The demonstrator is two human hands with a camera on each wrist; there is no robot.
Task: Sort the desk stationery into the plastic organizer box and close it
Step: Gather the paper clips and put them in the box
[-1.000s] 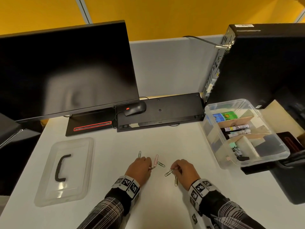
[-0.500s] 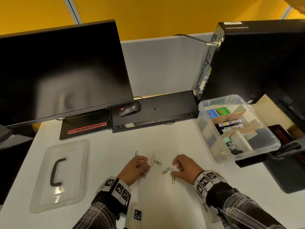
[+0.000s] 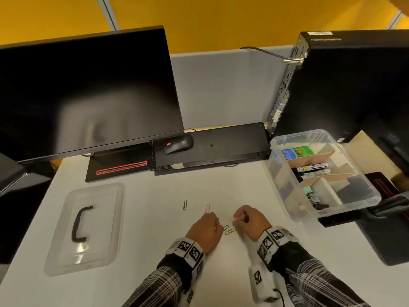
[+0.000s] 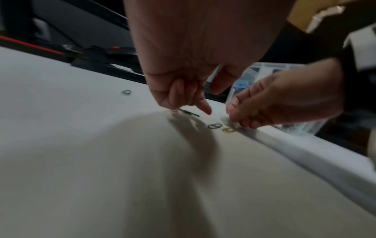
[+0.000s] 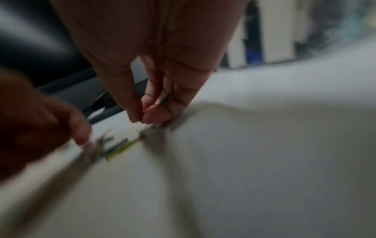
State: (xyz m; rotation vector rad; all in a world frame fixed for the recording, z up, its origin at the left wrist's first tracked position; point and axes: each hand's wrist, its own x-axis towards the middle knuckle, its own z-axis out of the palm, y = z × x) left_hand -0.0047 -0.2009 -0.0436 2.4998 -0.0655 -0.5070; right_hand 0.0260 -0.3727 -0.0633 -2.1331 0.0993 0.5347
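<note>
The white desk (image 3: 137, 284) carries everything. At its left edge lies the clear lid (image 3: 104, 220), handle up; at the right edge stands the open organizer box (image 3: 285, 180), its cardboard-divided compartments already holding markers and other small items. So the box lies well to the right of both hands, nearer the right one.

Near the front edge, about mid-desk, loose paper clips are left to gather. A green clip (image 3: 185, 204) lies apart on the left, long axis running front to back; a pink clip (image 3: 207, 208) lies just beyond the left hand's knuckles, likewise front to back. A dark clip (image 3: 225, 228) and a yellow clip (image 3: 230, 230) lie between the two hands, angled diagonally, touching or nearly so.

The left hand (image 3: 207, 229) is curled, knuckles up, its fingertips (image 4: 175, 107) down at the desk by a dark clip; whether they grip it I cannot tell. The right hand (image 3: 249, 220) has thumb and fingers pressed together, pinching a dark-green clip (image 5: 164, 100), and sits just beside the yellow one, probably the easier next pick.
</note>
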